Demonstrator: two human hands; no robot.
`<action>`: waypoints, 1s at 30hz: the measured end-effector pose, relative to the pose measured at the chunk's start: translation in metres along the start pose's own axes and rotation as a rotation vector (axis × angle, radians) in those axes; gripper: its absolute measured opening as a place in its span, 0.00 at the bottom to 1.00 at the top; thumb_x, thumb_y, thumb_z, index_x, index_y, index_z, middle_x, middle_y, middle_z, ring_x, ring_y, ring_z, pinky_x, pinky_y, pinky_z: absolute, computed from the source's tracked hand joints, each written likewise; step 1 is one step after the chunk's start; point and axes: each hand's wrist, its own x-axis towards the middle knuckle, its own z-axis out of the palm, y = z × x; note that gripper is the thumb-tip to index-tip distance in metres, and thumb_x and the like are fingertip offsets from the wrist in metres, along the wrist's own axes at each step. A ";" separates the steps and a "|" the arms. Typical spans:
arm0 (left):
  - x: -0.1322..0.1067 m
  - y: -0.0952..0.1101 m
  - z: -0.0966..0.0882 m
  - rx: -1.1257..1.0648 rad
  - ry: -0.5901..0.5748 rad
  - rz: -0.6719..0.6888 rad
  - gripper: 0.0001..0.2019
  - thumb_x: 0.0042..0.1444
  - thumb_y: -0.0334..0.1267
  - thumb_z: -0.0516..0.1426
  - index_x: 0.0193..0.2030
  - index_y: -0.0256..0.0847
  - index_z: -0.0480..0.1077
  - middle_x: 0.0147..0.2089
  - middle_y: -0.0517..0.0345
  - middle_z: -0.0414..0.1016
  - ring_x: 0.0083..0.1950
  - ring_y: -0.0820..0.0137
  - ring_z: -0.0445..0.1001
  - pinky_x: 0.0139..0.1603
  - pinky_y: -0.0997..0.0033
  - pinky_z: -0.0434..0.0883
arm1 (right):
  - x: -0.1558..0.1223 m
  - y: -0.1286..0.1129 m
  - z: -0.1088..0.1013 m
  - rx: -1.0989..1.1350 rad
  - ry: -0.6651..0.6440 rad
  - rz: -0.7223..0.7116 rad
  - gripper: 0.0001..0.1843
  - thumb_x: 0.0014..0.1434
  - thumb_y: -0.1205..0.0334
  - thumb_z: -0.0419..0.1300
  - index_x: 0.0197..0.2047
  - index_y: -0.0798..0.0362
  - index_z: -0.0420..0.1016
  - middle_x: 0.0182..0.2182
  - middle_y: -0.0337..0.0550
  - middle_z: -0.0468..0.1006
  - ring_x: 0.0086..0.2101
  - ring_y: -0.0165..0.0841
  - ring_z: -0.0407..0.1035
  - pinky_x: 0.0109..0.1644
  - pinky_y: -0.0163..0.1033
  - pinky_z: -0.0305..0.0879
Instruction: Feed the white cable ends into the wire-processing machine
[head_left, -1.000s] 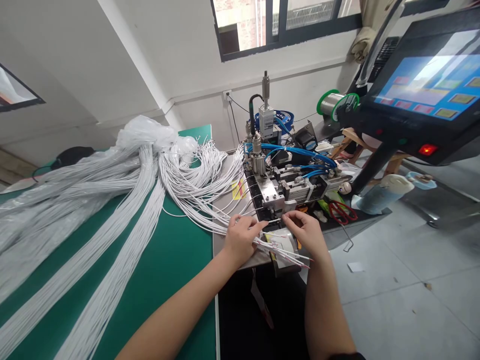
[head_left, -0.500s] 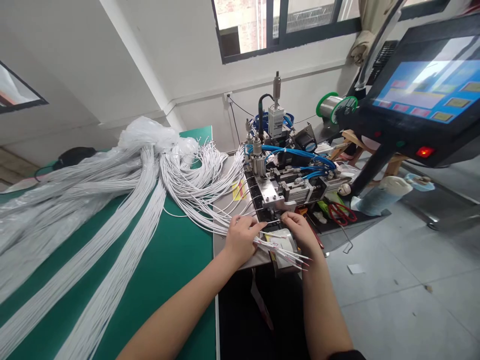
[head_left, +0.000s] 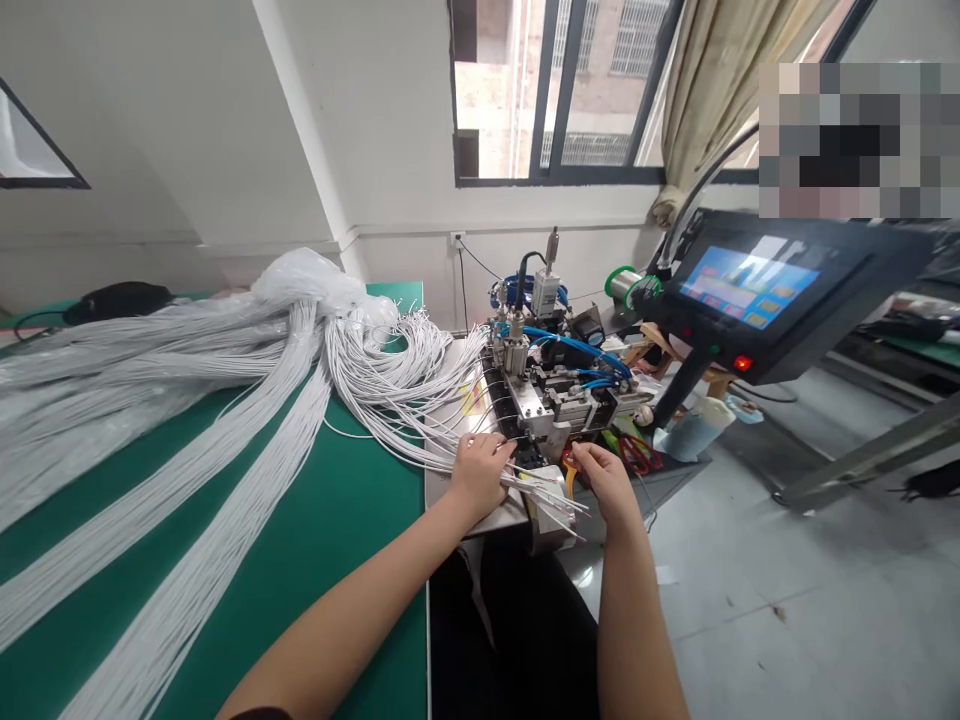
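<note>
My left hand (head_left: 477, 470) rests on the steel plate (head_left: 448, 478) at the machine's front, fingers curled over a bunch of thin white wires (head_left: 544, 497) whose ends stick out to the right. My right hand (head_left: 601, 478) is just right of it, fingers pinched near an orange-handled tool (head_left: 570, 468) and the wire ends; what it pinches is too small to name. Both hands sit in front of the small machine (head_left: 551, 385) with blue air hoses. Long bundles of white wires (head_left: 247, 400) fan across the green table (head_left: 352, 520) to the left.
A touchscreen panel (head_left: 750, 285) on a black arm stands to the right. A solder spool (head_left: 628, 285), red-handled scissors (head_left: 637, 455) and a bluish roll (head_left: 690, 430) lie by the machine. A plastic bag (head_left: 300, 275) lies at the table's back. Grey floor lies to the right.
The view has tilted up and pulled back, showing more window and curtain. My right hand has slid slightly right and down, away from the machine's clamp toward the orange tool. The left hand stays on the wires.
</note>
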 end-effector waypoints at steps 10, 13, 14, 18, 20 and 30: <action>-0.001 0.000 0.003 0.046 0.126 0.041 0.13 0.59 0.34 0.54 0.50 0.42 0.72 0.43 0.52 0.76 0.46 0.62 0.71 0.53 0.52 0.56 | -0.022 -0.059 -0.007 -0.434 -0.391 -0.111 0.17 0.57 0.48 0.61 0.35 0.55 0.79 0.26 0.41 0.75 0.24 0.30 0.63 0.26 0.34 0.56; -0.002 -0.002 0.005 0.060 0.143 0.058 0.12 0.60 0.34 0.54 0.50 0.42 0.72 0.40 0.53 0.75 0.43 0.63 0.71 0.52 0.53 0.56 | -0.015 -0.057 -0.002 -0.504 -0.472 -0.174 0.14 0.57 0.51 0.61 0.32 0.54 0.78 0.27 0.41 0.75 0.26 0.31 0.64 0.29 0.35 0.58; -0.003 -0.002 0.006 0.057 0.149 0.064 0.13 0.60 0.33 0.53 0.50 0.43 0.72 0.39 0.54 0.75 0.42 0.64 0.71 0.52 0.54 0.56 | -0.012 -0.055 -0.001 -0.522 -0.481 -0.196 0.13 0.58 0.52 0.61 0.32 0.54 0.77 0.27 0.42 0.75 0.28 0.32 0.65 0.30 0.35 0.58; -0.004 -0.002 0.006 0.030 0.210 0.048 0.12 0.61 0.33 0.53 0.50 0.43 0.71 0.40 0.56 0.76 0.42 0.66 0.72 0.54 0.55 0.55 | -0.001 -0.045 0.001 -0.544 -0.386 -0.248 0.15 0.62 0.52 0.57 0.31 0.54 0.73 0.27 0.42 0.73 0.29 0.33 0.65 0.32 0.35 0.59; -0.005 -0.002 0.006 0.029 0.240 0.022 0.09 0.62 0.32 0.52 0.46 0.43 0.72 0.39 0.58 0.76 0.41 0.67 0.73 0.56 0.56 0.55 | 0.004 -0.041 0.001 -0.538 -0.320 -0.253 0.15 0.63 0.51 0.55 0.32 0.53 0.72 0.26 0.41 0.71 0.28 0.32 0.63 0.31 0.35 0.58; -0.006 -0.007 0.009 -0.027 0.172 0.195 0.13 0.59 0.26 0.48 0.38 0.42 0.72 0.30 0.60 0.73 0.34 0.70 0.69 0.51 0.62 0.58 | 0.009 -0.031 0.019 -0.234 -0.293 -0.190 0.14 0.63 0.50 0.55 0.33 0.52 0.68 0.26 0.38 0.64 0.27 0.30 0.57 0.30 0.34 0.55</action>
